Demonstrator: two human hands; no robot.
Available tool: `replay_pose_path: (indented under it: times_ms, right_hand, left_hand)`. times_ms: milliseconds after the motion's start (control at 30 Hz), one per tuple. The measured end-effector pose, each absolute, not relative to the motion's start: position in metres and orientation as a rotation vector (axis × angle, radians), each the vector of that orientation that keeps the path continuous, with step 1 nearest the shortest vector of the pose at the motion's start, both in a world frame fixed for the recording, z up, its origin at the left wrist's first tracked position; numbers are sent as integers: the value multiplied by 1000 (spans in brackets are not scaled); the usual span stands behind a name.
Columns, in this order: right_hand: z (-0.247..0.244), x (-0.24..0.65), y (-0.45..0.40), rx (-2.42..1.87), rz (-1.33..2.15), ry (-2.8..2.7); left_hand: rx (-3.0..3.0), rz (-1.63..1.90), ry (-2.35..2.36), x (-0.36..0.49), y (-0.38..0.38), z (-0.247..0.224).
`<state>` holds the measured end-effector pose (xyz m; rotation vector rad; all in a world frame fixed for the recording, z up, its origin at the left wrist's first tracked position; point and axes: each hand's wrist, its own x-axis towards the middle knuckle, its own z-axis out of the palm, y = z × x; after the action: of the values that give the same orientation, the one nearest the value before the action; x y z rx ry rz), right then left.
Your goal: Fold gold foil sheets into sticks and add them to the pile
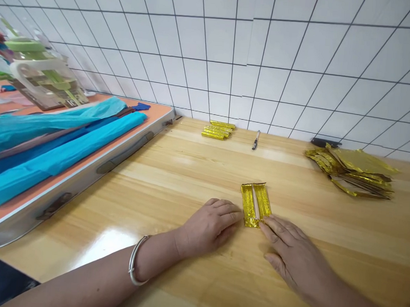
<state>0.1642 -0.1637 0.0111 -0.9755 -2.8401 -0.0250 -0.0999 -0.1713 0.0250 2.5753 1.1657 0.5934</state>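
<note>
Gold foil-faced rectangle (249,203), long sides folded inward with a pale strip between, is laid flat on the light wood table (189,171), right of view centre; its near end is folded up. Clock directions are taken from it.

At 4 o'clock, the right hand (291,248) is placed palm down, fingertips pressed on its near right corner; grip wide, thumb spread, nothing clasped. At 8 o'clock, the left hand (212,224) is rested on the table, fingers bent and close together at the near left edge; contact can't be told, nor whether anything is held in that grip. A silver-coloured bangle (132,265) is worn on the left wrist.

Small gold foil strips (215,133) are grouped at 11 o'clock, a slim dark-tipped pen (256,140) at 12, a black object (326,143) at 1, and a loose gold foil sheet stack (364,178) at 2. At 9 to 10, long blue sheets (97,134) and a clear green-lidded mug (38,74) are set on an orange-topped, white-edged surface (162,109).
</note>
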Motion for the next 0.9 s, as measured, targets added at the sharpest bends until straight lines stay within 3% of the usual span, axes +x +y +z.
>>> replay_pose_path:
  times_ms: [400, 900]
  right_hand:
    - [17, 165, -160, -1001, 29, -2796]
    - [31, 126, -136, -945, 515, -2592]
  left_hand:
    - [2628, 486, 1085, -102, -167, 24]
    - [2748, 463, 1050, -107, -165, 28]
